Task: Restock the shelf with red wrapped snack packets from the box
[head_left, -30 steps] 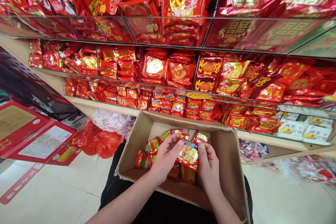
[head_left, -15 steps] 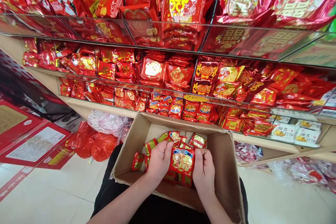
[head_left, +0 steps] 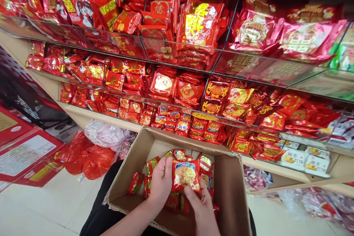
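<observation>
Between my hands, above an open cardboard box [head_left: 226, 184], is a red snack packet [head_left: 186, 175] with a cookie picture and a blue band at its top. My left hand [head_left: 162, 179] pinches its left edge between thumb and fingers. At the lower right corner, my right hand [head_left: 199, 201] grips it, thumb in front and fingers behind. Several small red and gold packets [head_left: 136, 183] lie loose in the box under and around my hands. The box rests on my lap, and my forearms hide part of its near side.
In front stand shelves with clear lips [head_left: 179, 57], filled with red wrapped snacks [head_left: 162, 84]. A yellow tag [head_left: 201, 115] sits on the lower lip. Red plastic bags [head_left: 98, 160] and red cartons [head_left: 27, 155] lie on the floor at left; clear bags [head_left: 318, 206] lie at right.
My right hand has moved from the packet's upper right edge to its lower right corner. The packet is slightly lower and further left. The view has tilted up, showing more of the top shelf.
</observation>
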{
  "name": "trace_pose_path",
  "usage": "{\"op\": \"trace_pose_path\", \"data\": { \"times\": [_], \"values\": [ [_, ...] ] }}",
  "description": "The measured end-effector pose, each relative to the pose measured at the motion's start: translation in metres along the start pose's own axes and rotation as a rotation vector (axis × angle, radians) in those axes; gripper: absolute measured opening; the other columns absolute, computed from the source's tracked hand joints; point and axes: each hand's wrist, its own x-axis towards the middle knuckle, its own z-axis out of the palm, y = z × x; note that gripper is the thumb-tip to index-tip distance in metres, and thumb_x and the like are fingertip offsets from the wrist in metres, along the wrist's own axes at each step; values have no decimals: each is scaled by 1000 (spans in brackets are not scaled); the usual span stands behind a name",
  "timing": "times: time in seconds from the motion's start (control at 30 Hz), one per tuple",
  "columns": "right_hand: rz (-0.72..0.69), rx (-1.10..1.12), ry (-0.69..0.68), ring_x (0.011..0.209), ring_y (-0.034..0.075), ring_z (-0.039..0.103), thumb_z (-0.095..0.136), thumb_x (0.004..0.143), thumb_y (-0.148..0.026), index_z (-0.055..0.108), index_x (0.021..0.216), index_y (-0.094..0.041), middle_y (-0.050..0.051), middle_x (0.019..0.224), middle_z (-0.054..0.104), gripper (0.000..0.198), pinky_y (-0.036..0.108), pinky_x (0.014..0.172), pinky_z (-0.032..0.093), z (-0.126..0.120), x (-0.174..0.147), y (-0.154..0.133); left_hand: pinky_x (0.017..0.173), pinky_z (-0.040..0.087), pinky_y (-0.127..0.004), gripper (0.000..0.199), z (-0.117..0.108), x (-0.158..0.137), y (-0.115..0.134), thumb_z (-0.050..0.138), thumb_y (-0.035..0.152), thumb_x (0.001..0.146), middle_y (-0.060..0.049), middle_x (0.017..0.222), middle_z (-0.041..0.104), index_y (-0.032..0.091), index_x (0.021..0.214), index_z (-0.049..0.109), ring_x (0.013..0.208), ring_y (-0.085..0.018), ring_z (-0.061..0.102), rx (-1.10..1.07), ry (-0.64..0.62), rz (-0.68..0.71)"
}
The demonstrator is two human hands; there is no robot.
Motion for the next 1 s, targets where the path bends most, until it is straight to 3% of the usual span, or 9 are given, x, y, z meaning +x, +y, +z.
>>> {"op": "trace_pose_path", "data": {
  "times": [0.07,0.13,0.23,0.33,0.43,0.53,0.7,0.83,1.0],
  "values": [
    [27,8,56,86,21,59,72,55,-39,41,107,-20,4,94,63,64,33,75,47,1,-2,-2,51,40,-21,33,-1,-1,-2,38,49,79,2,63,47,18,69,46,55,-11,44,-82,-54,-70],
    [-98,-110,141,81,20,60,70,58,-42,42,106,-20,4,91,63,61,33,72,47,-6,4,-22,43,37,-20,33,-6,-2,-6,36,50,79,3,65,46,20,82,47,49,-10,42,-143,-145,-140],
    [-515,-596,240,78,19,59,64,63,-42,48,95,-19,6,91,62,43,32,72,46,-32,30,-77,39,32,-18,27,-19,-2,-20,39,46,79,5,61,41,20,87,46,44,-8,37,-87,-286,-131],
    [-940,-1227,197,91,22,53,54,71,-40,51,96,-17,9,97,58,34,35,83,39,-61,73,-131,48,34,-19,18,-30,-4,-36,42,37,80,5,59,39,19,80,47,50,-8,37,47,-356,-50],
    [-858,-1705,-24,91,21,51,40,81,-30,49,102,-14,11,99,56,28,32,80,39,-68,120,-158,54,36,-20,15,-33,-7,-47,39,32,81,4,60,42,19,78,46,56,-10,40,135,-401,-33],
    [-673,-1948,-187,92,21,51,39,81,-19,47,105,-12,13,100,57,26,30,79,37,-52,160,-157,57,36,-21,12,-29,-9,-51,39,29,80,4,62,44,20,83,46,59,-11,42,221,-440,-6],
    [-582,-1984,-304,86,19,56,45,79,-15,47,108,-17,10,96,60,30,25,71,36,-17,208,-134,58,34,-21,11,-30,-7,-52,37,24,78,3,63,47,19,81,47,61,-11,44,364,-521,23],
    [-550,-1980,-348,87,17,56,49,76,-12,44,112,-17,9,98,59,37,23,70,35,-7,225,-121,56,34,-20,9,-34,-4,-52,37,20,76,2,61,47,19,78,46,58,-11,43,418,-538,4],
    [-543,-2013,-273,86,17,54,46,78,-14,53,92,-16,10,97,56,16,25,69,34,-5,227,-115,57,36,-19,11,-35,-1,-59,38,19,75,0,66,55,19,77,49,61,-11,48,426,-552,-5]
  ]
}}
